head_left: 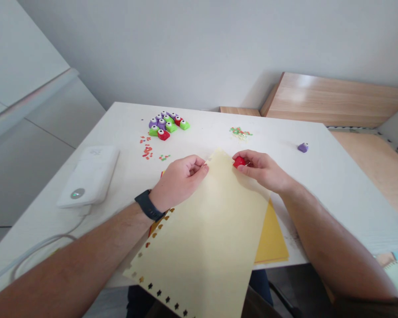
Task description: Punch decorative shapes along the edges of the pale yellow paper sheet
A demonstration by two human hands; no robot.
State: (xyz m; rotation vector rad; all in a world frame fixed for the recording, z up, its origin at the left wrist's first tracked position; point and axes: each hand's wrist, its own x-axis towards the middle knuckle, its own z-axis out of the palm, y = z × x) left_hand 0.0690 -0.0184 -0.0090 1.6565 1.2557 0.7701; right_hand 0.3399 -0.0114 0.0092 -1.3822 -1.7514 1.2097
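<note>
A pale yellow sheet of paper (215, 225) slants across the front of the table, with shaped holes punched along its left and near edges. My left hand (179, 181), a dark band at its wrist, pinches the sheet's far left edge between thumb and fingers. In my right hand (262, 170) is a small red craft punch (239, 162), gripped by thumb and fingers at the sheet's far right edge. Whether the paper sits inside the punch's slot is hard to see. Yellow-orange paper (272, 238) lies beneath the sheet.
Several eye-topped punches (167, 123), purple, green and red, cluster at the back left. One purple punch (303, 147) stands at the right. Paper bits lie in orange (147, 151) and multicoloured (240, 132) piles. A white power bank (89, 176) with a cable (43, 243) is at the left.
</note>
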